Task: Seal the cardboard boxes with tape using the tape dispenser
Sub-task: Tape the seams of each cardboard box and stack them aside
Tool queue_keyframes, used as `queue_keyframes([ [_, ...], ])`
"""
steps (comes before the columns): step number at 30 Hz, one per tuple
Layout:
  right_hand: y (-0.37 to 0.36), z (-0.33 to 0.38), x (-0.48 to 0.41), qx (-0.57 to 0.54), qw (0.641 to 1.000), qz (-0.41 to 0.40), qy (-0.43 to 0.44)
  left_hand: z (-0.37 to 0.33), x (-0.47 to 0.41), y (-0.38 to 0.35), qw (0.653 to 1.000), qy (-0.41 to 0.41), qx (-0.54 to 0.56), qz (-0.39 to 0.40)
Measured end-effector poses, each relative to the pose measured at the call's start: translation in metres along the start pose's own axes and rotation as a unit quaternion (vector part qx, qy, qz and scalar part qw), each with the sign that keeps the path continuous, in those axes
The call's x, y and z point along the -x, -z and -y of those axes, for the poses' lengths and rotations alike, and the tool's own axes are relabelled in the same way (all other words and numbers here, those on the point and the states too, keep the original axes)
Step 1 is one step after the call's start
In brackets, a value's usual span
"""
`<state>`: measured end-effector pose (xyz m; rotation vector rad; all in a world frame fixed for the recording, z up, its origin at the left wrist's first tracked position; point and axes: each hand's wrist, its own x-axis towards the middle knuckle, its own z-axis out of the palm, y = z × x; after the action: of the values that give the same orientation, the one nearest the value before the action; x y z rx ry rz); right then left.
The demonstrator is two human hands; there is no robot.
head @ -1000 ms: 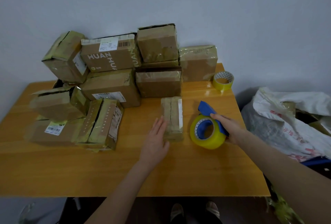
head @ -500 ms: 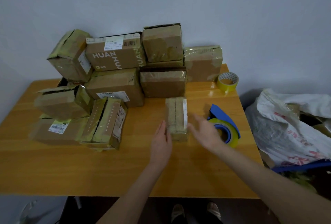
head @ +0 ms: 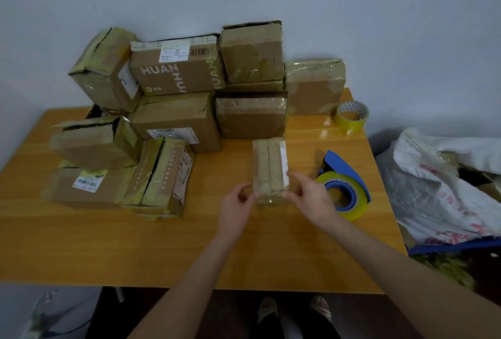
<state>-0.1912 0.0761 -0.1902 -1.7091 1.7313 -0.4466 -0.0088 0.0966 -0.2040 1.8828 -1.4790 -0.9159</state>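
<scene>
A small narrow cardboard box (head: pixel 269 166) lies in the middle of the wooden table (head: pixel 135 243), its top flaps meeting in a slit and a white strip along its right edge. My left hand (head: pixel 236 210) pinches the box's near left corner. My right hand (head: pixel 311 197) pinches its near right corner. The blue tape dispenser (head: pixel 343 184), loaded with a yellowish roll, lies on the table just right of my right hand, not held.
A pile of taped cardboard boxes (head: pixel 179 100) fills the table's back and left. A spare tape roll (head: pixel 351 117) stands at the back right corner. A white sack (head: pixel 439 184) of packaging sits right of the table. My feet (head: pixel 292 311) show below the front edge.
My right hand let go of the tape dispenser, which now lies on the table, and moved left to the small box. My left hand closed in on the box's near left corner.
</scene>
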Motion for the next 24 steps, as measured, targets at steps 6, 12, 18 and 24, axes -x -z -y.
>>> queue_keyframes([
  [6, -0.01, -0.004, -0.007, 0.041, 0.999, 0.018, 0.018, 0.0, -0.003, -0.005, 1.0, -0.013, -0.027, 0.009],
  [12, -0.01, 0.002, -0.011, 0.207, 0.975, 0.046, 0.069, 0.004, -0.008, -0.01, 0.988, 0.006, -0.153, 0.033],
  [18, -0.01, 0.007, -0.019, 0.214, 0.97, 0.046, 0.107, 0.005, -0.018, -0.011, 0.963, -0.15, -0.213, 0.068],
  [24, -0.012, -0.004, -0.019, 0.153, 0.979, 0.081, 0.106, 0.022, -0.022, -0.013, 0.974, -0.152, -0.14, 0.096],
])
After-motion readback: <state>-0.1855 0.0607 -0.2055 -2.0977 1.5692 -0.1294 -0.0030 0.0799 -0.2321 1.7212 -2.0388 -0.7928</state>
